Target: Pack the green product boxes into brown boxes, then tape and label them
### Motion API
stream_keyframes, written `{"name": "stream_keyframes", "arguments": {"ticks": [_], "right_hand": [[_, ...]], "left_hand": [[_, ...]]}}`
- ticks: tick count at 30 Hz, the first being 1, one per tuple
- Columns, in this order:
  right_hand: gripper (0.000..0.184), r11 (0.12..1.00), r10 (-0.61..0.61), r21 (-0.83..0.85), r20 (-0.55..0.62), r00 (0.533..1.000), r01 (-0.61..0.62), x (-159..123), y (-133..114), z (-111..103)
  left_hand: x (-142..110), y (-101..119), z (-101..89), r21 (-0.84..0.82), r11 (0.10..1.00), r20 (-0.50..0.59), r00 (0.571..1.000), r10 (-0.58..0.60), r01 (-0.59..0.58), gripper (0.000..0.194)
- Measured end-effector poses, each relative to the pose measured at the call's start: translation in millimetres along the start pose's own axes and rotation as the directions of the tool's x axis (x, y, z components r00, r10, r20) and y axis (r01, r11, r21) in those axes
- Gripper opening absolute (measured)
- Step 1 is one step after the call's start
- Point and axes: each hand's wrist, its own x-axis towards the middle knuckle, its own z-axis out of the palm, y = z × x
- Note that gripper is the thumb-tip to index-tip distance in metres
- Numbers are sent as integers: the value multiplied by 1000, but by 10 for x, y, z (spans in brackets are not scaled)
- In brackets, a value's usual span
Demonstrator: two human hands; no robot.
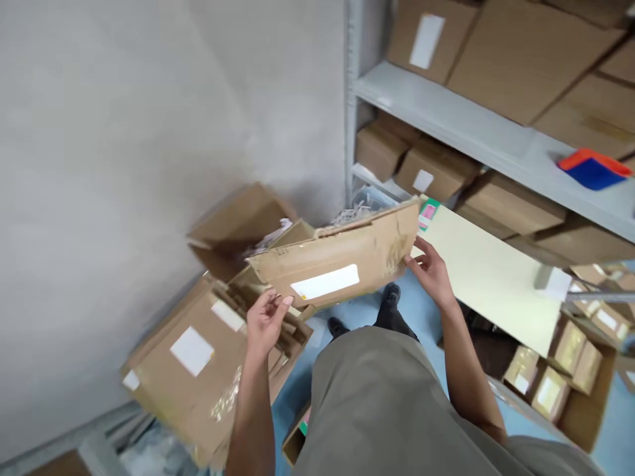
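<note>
A flattened cardboard box with a white label hangs in front of me, held between both hands and tilted up to the right. My left hand pinches its lower left corner, thumb towards me. At the right edge, my right hand grips the cardboard between thumb and fingers. Just behind and below it, to the left, stand more folded cardboard boxes with white labels. An open carton with crumpled paper-like stuff inside sits against the wall.
Grey shelves on the right hold several brown cartons. A red and blue object lies on one shelf. A pale board stretches to my right, above an open carton of small taped boxes. The blue floor shows around my shoes.
</note>
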Motion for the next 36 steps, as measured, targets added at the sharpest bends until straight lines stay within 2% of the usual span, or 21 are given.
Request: {"name": "stream_keyframes", "arguments": {"ticks": [2, 5, 9, 12, 15, 17, 19, 21, 23, 26, 28, 30, 32, 36], "right_hand": [[63, 999, 36, 32, -59, 998, -34, 18, 318, -456], [52, 992, 106, 85, -185, 977, -92, -31, 819, -1135], [48, 974, 216, 146, -349, 912, -174, -128, 1461, -1918], [45, 956, 292, 167, -451, 844, -242, -168, 1885, -2341], [41, 936, 351, 171, -531, 771, -308, -184, 2218, -2635], [42, 925, 377, 187, -571, 730, -331, -184, 2381, -2778], [48, 916, 399, 214, -588, 704, -340, -171, 2500, -2890], [55, 902, 430, 246, -576, 695, -354, -143, 2586, -2975], [59, 886, 464, 275, -545, 698, -374, -98, 2646, -3037], [56, 877, 480, 280, -475, 737, -390, -5, 2705, -3082], [55, 884, 465, 275, -437, 770, -378, 72, 2733, -3082], [57, 881, 468, 292, -411, 783, -373, 149, 2758, -3063], [59, 858, 503, 328, -378, 777, -396, 210, 2780, -3037], [59, 815, 551, 403, -313, 774, -417, 206, 2793, -3013]], "left_hand": [[203, 87, 656, 15, 1000, 160, 987, -5, 2, 45], [417, 129, 1763, 7, 1000, 325, 946, -26, 25, 41], [619, 48, 3308, 7, 999, 440, 897, -48, 50, 34], [691, -48, 4368, 28, 998, 537, 841, -64, 57, 34], [683, -133, 5203, 33, 992, 624, 773, -114, 119, 30], [652, -179, 5593, 49, 988, 657, 741, -141, 145, 27], [619, -217, 5846, 78, 987, 677, 720, -153, 137, 23], [592, -247, 5984, 108, 988, 695, 702, -156, 112, 18], [571, -274, 6044, 136, 987, 719, 678, -156, 83, 14], [539, -318, 6065, 164, 984, 744, 646, -169, 69, 10], [514, -359, 6071, 168, 982, 765, 617, -187, 89, 10], [493, -409, 6080, 174, 976, 773, 595, -219, 133, 11], [490, -457, 6088, 203, 960, 744, 608, -278, 191, 19], [585, -488, 6107, 233, 943, 663, 670, -333, 237, 26]]}}
